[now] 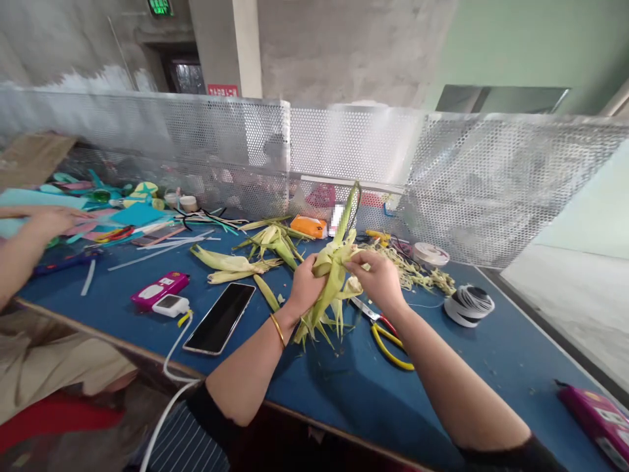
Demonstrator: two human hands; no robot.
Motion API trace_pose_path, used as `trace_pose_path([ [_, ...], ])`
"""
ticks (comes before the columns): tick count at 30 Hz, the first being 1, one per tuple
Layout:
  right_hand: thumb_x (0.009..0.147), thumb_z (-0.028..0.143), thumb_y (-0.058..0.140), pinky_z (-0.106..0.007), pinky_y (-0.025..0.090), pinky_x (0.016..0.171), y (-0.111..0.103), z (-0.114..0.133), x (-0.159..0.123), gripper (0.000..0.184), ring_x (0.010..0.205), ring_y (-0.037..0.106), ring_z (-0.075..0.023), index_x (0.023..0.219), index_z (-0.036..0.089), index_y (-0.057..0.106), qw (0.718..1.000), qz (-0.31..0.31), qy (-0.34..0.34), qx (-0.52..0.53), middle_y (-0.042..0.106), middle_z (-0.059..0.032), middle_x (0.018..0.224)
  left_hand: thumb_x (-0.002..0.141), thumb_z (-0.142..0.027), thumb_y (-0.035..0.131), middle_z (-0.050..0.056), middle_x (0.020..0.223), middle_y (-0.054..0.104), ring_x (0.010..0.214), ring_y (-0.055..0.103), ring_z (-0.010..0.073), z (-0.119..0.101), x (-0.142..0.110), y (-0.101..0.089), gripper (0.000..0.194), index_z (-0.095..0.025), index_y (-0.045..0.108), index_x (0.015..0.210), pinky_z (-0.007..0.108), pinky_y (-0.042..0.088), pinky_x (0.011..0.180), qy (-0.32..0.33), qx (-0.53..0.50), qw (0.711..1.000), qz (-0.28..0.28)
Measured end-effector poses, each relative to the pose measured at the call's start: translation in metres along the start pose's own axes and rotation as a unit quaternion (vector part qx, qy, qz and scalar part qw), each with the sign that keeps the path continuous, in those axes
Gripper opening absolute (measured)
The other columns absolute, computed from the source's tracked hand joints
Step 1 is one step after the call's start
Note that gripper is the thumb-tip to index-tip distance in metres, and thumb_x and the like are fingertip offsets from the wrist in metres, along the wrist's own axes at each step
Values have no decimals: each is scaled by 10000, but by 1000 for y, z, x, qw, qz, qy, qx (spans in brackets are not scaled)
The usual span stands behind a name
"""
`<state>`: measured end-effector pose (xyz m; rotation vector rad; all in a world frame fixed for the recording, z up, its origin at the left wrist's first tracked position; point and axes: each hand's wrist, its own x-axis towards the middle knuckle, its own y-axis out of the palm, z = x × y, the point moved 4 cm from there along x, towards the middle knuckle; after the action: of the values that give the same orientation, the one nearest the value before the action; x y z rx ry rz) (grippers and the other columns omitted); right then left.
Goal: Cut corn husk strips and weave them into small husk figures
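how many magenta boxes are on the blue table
2: one box is left of the phone, and the other box is at the right edge of the picture, partly cut off. More could be hidden from view.

We are reading EXIT in bright green letters on the lit sign [160,7] high at the back; the line above it is too blurred. On a red sign [223,90] by the pillar [213,46] we are seeing white characters, unclear. We are finding illegible pale markings on the left-hand magenta pack [179,282] and the far-right magenta pack [592,413].
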<state>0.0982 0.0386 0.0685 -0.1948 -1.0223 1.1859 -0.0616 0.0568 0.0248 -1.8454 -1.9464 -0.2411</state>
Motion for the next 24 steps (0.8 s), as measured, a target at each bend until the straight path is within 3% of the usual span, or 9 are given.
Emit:
trace_pose_path([
  [3, 788, 361, 593, -268, 318, 563, -1, -7, 4, 236, 547, 453, -136, 611, 212, 546, 993, 69, 48, 83, 531, 29, 557, 728, -238, 648, -9, 810, 672, 734, 579, 148, 2, 4, -4, 204, -179, 638, 923, 229, 414, 664, 25, 55, 998, -11],
  [5, 773, 386, 612, -262, 305, 524, -4, -11, 9, 263, 497, 396, -115, 601, 205, 528, 970, 129, 98, 181, 508, 33, 534, 732, -227, 654, -10, 821, 683, 744, 593, 158, 4, 6, -6, 213, -191, 641, 942, 234, 409, 666, 30, 83, 996, -14],
  [8, 746, 380, 670, -266, 379, 531, -7, -14, 16, 259, 520, 459, -116, 624, 187, 547, 891, 200, 181, 366, 567, -4, 597, 730, -229, 677, -7, 834, 694, 774, 614, 177, 5, 7, -8, 243, -201, 644, 969, 240, 410, 676, 34, 97, 995, -8],
  [12, 715, 255, 720, -246, 462, 580, 1, -17, 20, 234, 599, 542, -122, 618, 182, 520, 802, 218, 231, 506, 550, -3, 617, 745, -236, 671, -2, 841, 698, 780, 624, 184, 4, 7, -7, 229, -200, 648, 970, 246, 413, 678, 37, 97, 995, -2],
  [16, 773, 142, 637, -258, 520, 605, 2, -28, 25, 183, 575, 550, -118, 647, 192, 515, 755, 128, 300, 569, 505, 30, 576, 735, -259, 682, 5, 867, 703, 799, 631, 197, 7, 7, -7, 254, -217, 660, 984, 258, 418, 685, 27, 102, 994, 6],
  [21, 900, 58, 408, -202, 541, 596, -63, -58, 45, 279, 540, 551, -77, 705, 207, 540, 748, -116, 265, 598, 503, 56, 578, 690, -264, 698, 28, 785, 678, 735, 604, 207, 30, 17, -21, 191, -205, 672, 869, 279, 404, 652, -36, 115, 990, -69],
  [24, 921, 111, 460, -230, 560, 558, -84, -73, 42, 188, 548, 571, -92, 821, 185, 600, 764, -137, 277, 567, 562, 47, 634, 648, -273, 723, 17, 776, 673, 715, 593, 190, 40, 22, -23, 223, -210, 679, 857, 272, 412, 646, -42, 41, 994, -96],
])
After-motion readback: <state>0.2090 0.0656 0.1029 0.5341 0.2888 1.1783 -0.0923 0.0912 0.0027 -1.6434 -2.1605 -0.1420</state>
